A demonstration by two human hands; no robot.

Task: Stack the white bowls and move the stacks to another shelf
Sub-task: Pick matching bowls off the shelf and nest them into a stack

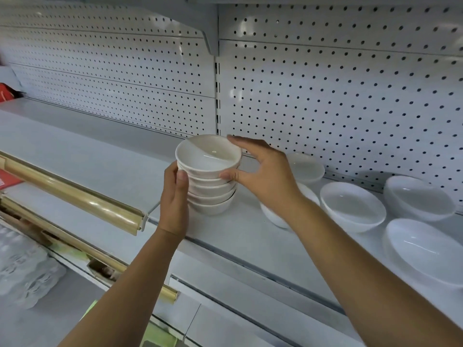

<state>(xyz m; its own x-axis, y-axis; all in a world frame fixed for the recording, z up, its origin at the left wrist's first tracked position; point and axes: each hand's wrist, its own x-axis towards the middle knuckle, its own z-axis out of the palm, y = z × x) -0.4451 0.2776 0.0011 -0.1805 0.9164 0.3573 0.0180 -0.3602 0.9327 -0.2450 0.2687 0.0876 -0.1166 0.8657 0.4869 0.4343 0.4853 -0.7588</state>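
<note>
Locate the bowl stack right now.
Head view, centre frame: the stack of white bowls sits on the grey shelf, gripped between the left hand and right hand, with loose bowls lying to its right.

Bright, cool light comes evenly from above. A soft shadow lies under the stack of bowls between the left hand and right hand, a darker one on the pegboard far right of the right hand. Glare streaks the gold rail left of the left hand. Up and left of the hands the pegboard smears; edges bow.
</note>
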